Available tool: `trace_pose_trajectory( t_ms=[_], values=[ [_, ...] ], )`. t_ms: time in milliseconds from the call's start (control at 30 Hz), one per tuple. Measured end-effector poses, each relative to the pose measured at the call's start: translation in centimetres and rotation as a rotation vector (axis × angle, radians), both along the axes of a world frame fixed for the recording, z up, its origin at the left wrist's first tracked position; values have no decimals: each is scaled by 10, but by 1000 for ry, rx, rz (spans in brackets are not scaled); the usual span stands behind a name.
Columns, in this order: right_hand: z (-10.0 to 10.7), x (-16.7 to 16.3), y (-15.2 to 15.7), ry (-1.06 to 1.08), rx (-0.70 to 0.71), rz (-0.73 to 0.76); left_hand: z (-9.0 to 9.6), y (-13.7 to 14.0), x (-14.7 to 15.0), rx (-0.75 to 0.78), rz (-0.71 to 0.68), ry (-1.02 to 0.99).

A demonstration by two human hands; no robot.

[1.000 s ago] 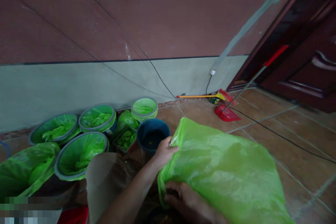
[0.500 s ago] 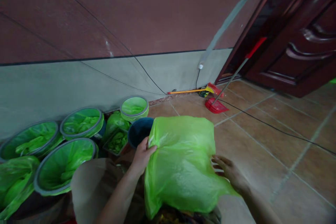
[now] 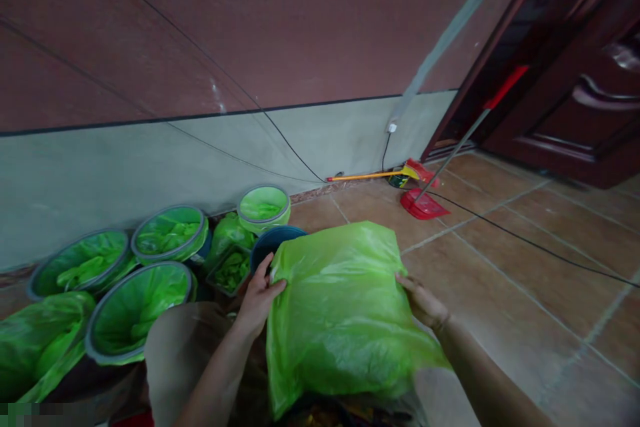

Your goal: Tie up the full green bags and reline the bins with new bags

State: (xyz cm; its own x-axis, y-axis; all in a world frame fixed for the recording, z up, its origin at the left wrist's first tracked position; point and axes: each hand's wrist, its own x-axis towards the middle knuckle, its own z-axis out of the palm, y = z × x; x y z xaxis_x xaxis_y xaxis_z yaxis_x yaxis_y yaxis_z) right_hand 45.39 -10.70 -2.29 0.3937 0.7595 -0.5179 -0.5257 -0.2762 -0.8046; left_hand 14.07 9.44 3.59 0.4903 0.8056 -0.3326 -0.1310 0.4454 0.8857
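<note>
A translucent green plastic bag [image 3: 340,307] is spread out between my hands, above my lap. My left hand [image 3: 259,297] grips its left edge, thumb on top and fingers behind. On the opposite side, my right hand [image 3: 423,300] pinches the bag's right edge near the upper part. The bag's lower end hangs over a dark container holding something yellow-brown, mostly hidden below. Just beyond my left hand, a blue bucket [image 3: 273,240] stands partly covered by the bag.
Several bins lined with green bags, such as a grey-rimmed bin [image 3: 90,347], stand at left along the wall. A crate [image 3: 231,270] of green bags sits among them. A red dustpan [image 3: 423,205], a broom [image 3: 370,175] and a black cable [image 3: 525,233] lie toward the right, near a dark door [image 3: 565,100].
My right hand has moved up and closed on the bag's right edge, where its fingers were spread before. The bag has shifted slightly left. The view has turned a little left.
</note>
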Motion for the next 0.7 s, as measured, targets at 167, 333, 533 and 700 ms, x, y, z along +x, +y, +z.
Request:
trace_pose_trajectory(
  t_ms=[167, 333, 533, 700],
  values=[
    [32, 12, -7, -129, 119, -246, 8, 14, -10, 32, 17, -59],
    [97, 33, -13, -291, 201, -212, 27, 38, -19, 167, -30, 8],
    [148, 33, -13, -542, 173, 92, 55, 67, -32, 531, -135, 255],
    [148, 15, 4, -948, 46, 460, 68, 78, -49, 947, -183, 737]
  ],
)
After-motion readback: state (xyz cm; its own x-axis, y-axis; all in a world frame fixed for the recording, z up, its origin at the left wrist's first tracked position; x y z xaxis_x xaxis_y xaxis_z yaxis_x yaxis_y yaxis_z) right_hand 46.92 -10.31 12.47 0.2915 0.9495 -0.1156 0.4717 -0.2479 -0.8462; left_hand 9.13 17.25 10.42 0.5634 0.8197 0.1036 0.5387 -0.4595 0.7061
